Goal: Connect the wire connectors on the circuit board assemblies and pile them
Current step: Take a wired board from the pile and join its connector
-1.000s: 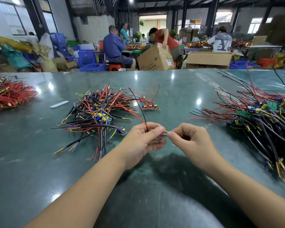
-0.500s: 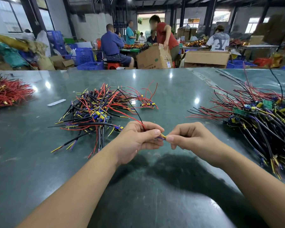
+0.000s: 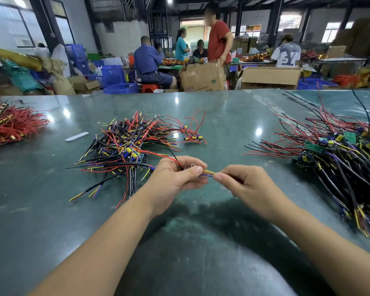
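- The step in hand looks like the joining itself: both hands meet above the green table (image 3: 201, 242), working one set of wires between two heaps.
- The left hand (image 3: 175, 178) is curled round a small assembly, its thumb pressing down on top. A red wire (image 3: 158, 154) and a black one run out of the fist toward the left heap (image 3: 126, 144). A small metal ring terminal (image 3: 193, 165) shows just above the thumb.
- The right hand (image 3: 241, 182) pinches the end of the yellow and purple wires (image 3: 208, 173) between thumb and forefinger, the other fingers folded in under the palm.
- The short stretch of wire spans the gap between the two hands. Whether the connector is already seated I cannot tell; the fingers hide it.
- Next, I judge, the ends must be pushed straight together until they lock, then the piece laid on a heap, probably the right heap (image 3: 340, 159).
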